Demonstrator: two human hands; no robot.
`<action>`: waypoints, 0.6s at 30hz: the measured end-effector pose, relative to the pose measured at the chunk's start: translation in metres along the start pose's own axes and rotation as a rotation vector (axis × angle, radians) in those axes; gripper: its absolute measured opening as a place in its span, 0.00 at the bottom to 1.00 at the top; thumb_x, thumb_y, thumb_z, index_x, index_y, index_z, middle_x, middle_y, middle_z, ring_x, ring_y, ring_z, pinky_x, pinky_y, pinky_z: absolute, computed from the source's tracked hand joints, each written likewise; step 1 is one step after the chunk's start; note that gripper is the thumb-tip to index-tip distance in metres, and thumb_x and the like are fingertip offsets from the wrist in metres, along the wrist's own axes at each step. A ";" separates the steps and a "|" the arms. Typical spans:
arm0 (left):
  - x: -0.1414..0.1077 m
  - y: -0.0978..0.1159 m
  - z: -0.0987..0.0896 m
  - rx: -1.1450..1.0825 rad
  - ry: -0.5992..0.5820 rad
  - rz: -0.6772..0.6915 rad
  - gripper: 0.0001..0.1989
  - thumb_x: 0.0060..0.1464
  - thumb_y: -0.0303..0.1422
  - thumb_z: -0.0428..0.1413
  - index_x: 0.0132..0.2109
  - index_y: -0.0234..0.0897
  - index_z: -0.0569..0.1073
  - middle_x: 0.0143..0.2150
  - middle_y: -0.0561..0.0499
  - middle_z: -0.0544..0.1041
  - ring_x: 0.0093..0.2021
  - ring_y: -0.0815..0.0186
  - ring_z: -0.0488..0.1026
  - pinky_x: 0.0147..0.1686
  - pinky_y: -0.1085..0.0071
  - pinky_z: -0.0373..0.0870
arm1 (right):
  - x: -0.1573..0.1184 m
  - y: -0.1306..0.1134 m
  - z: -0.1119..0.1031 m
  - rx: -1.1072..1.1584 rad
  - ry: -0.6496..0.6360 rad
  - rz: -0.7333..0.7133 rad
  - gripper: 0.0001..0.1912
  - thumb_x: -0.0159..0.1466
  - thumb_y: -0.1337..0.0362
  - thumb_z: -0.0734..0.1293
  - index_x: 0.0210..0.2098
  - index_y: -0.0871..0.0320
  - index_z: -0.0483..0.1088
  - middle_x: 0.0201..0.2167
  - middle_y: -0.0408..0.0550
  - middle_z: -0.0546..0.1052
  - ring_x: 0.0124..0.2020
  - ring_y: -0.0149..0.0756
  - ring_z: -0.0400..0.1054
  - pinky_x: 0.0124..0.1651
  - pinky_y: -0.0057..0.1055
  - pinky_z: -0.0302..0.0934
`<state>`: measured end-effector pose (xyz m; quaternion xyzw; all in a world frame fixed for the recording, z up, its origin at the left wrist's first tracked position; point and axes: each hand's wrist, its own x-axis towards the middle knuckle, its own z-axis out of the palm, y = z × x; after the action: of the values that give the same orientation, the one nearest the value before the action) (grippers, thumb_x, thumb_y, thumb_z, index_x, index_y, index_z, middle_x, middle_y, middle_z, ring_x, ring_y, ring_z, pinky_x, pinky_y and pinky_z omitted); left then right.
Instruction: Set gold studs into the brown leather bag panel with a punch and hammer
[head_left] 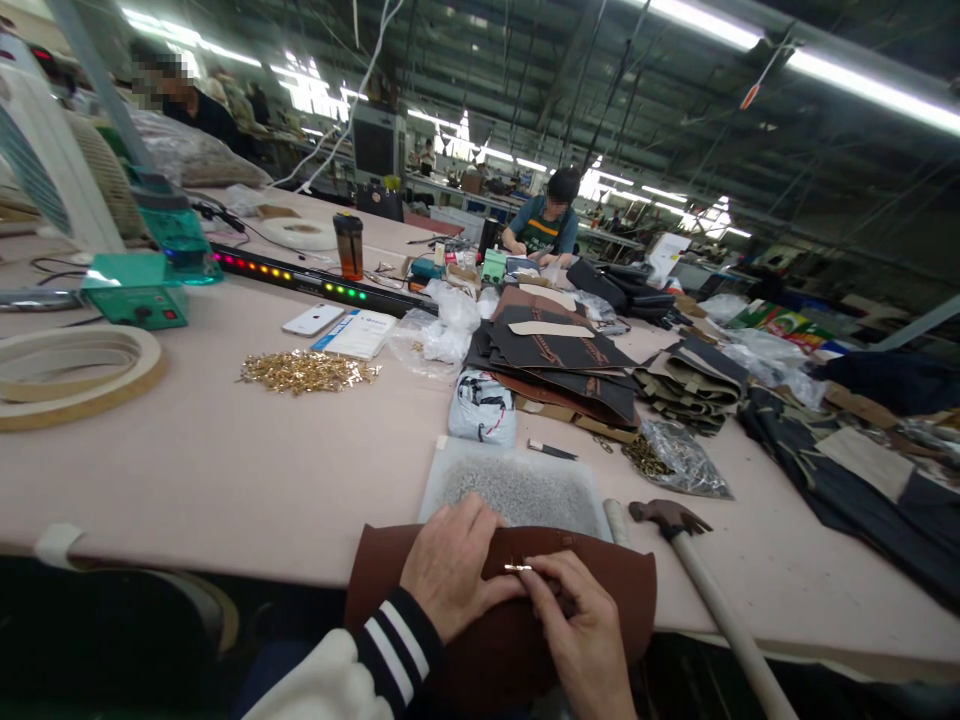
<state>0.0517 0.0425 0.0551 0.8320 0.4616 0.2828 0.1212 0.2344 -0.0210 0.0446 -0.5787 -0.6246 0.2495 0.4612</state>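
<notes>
Lower centre of the frame: gold fitting (517, 568) on brown panel (510, 640)

Gold fitting: one, small, shiny, at the panel's upper middle. Probably metal: light, hard, apt to slip between fingertips; best pinched by its ends.

Brown panel: one, curved, lower centre, its far edge hiding the near part of a grey slab (525, 487). Looks like leather or similar: bendy yet fairly firm, hardly fragile, face perhaps easily marked. Best steadied with a flat hand near the far edge, beside the fitting.

Left hand (456, 565): fingers close together, laid over the panel near its far edge; thumb stretched toward the fitting. Whether the fingertips grip, cannot tell.

Right hand (581, 605): thumb and forefinger pinching the fitting's right end; other fingers curled.

Surroundings: table (187, 480); hammer (720, 590), lower right, handle running out at the bottom; knife (553, 450), centre, just beyond the slab; pile of gold pieces (307, 372), left of centre, well apart from the panel.
</notes>
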 end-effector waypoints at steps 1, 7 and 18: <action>0.000 0.000 0.000 0.001 0.003 0.004 0.27 0.50 0.55 0.66 0.45 0.39 0.72 0.41 0.50 0.72 0.39 0.54 0.71 0.39 0.56 0.69 | 0.000 -0.001 -0.001 0.004 -0.005 0.008 0.08 0.69 0.57 0.69 0.39 0.52 0.78 0.36 0.45 0.78 0.37 0.34 0.74 0.39 0.27 0.67; -0.001 -0.003 0.003 0.009 -0.007 0.031 0.27 0.52 0.56 0.65 0.46 0.39 0.72 0.42 0.49 0.73 0.40 0.54 0.71 0.40 0.56 0.69 | -0.002 -0.007 -0.001 0.032 -0.047 0.122 0.12 0.69 0.53 0.69 0.38 0.54 0.78 0.32 0.45 0.76 0.30 0.33 0.70 0.32 0.28 0.63; -0.002 -0.004 0.002 -0.023 -0.071 0.008 0.27 0.48 0.52 0.70 0.46 0.39 0.73 0.43 0.49 0.73 0.42 0.52 0.72 0.42 0.55 0.71 | 0.005 -0.013 0.002 0.089 -0.061 0.324 0.20 0.66 0.45 0.69 0.39 0.58 0.76 0.29 0.45 0.76 0.25 0.33 0.70 0.29 0.28 0.63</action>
<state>0.0498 0.0432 0.0514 0.8419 0.4505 0.2589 0.1457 0.2271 -0.0182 0.0565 -0.6429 -0.5252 0.3654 0.4210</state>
